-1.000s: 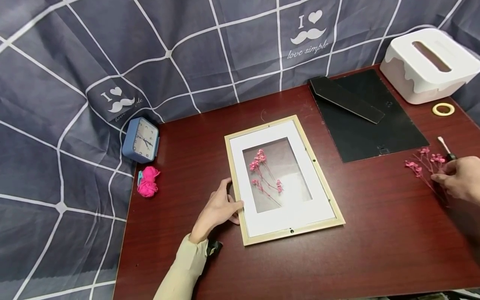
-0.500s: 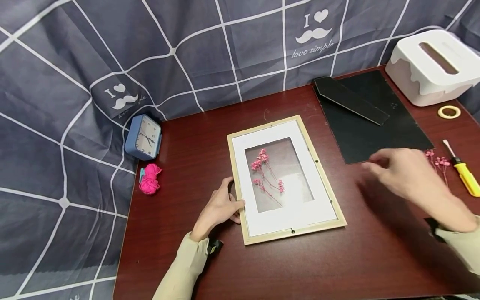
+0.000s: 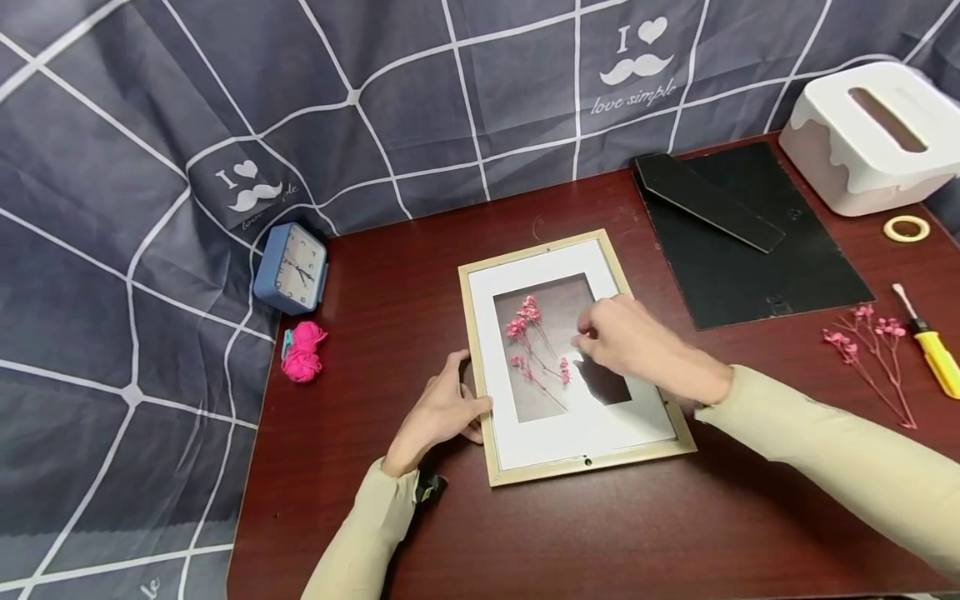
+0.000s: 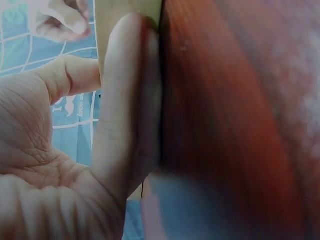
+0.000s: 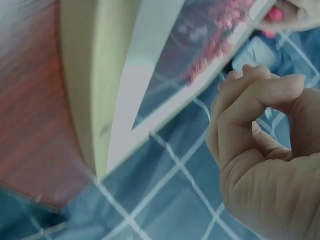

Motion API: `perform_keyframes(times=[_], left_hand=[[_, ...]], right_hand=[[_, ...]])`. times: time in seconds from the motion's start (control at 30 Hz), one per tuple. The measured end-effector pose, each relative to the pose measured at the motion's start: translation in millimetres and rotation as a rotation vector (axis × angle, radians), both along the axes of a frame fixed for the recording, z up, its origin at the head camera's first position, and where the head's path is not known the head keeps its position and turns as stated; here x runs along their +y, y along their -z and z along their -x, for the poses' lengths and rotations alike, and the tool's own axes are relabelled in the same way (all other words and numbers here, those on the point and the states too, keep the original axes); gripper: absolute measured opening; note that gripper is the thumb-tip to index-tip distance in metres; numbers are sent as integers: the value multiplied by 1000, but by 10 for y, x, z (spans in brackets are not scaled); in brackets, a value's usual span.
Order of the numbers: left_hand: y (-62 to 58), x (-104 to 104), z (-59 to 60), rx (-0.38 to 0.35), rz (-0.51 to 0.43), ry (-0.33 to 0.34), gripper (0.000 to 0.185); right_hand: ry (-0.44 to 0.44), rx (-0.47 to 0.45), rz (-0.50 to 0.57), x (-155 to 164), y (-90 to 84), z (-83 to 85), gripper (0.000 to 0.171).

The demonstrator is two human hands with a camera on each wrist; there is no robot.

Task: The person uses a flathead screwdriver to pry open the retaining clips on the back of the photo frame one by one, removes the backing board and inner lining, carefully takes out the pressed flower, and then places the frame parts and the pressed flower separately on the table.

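A picture frame (image 3: 522, 483) with a light wooden border, a white mat and a glass window lies in the middle of the dark red table. Dried pink flowers (image 3: 522, 321) on thin stems lie at the window's left side. My left hand (image 3: 442, 408) grips the frame's left edge, thumb on top and other fingers partly hidden beneath. Over the right part of the window hovers my right hand (image 3: 618, 337), casting a dark reflection or shadow on the glass. In the right wrist view its fingers (image 5: 240, 107) are curled in toward the thumb, with nothing visible between them.
More pink sprigs (image 3: 873, 333) lie at the right beside a yellow-handled screwdriver (image 3: 937, 360). Behind are a black backboard (image 3: 750, 283) with its stand, a tape ring (image 3: 906, 220) and a tissue box (image 3: 847, 158). A blue clock (image 3: 273, 271) and pink yarn (image 3: 302, 354) stand left.
My right hand has let go of the pink sprig at the far right and moved left to above the frame. The left hand keeps its grip on the frame's edge.
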State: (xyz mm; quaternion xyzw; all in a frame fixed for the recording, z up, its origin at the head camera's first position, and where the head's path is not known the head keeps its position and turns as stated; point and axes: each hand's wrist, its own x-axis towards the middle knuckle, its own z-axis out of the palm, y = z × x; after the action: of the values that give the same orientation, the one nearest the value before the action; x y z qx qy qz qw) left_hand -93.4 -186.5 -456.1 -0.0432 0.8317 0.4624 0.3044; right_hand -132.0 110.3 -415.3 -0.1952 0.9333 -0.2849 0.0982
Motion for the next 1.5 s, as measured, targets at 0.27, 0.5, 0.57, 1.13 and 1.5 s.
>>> perform_keyframes(times=[0.27, 0.5, 0.57, 1.13, 1.5], left_hand=[[-3, 1, 7, -1, -13, -4, 90], [4, -2, 6, -3, -17, -3, 89], [4, -4, 4, -1, -14, -3, 89], [19, -8, 19, -8, -25, -5, 90], [13, -14, 13, -15, -29, -3, 89]], right_hand=[[-55, -95, -10, -319, 173, 168, 40], [-49, -172, -45, -427, 179, 223, 58], [-45, -181, -42, -440, 195, 243, 58], [-40, -200, -25, -400, 707, 472, 42], [-48, -236, 10, -337, 225, 302, 40]])
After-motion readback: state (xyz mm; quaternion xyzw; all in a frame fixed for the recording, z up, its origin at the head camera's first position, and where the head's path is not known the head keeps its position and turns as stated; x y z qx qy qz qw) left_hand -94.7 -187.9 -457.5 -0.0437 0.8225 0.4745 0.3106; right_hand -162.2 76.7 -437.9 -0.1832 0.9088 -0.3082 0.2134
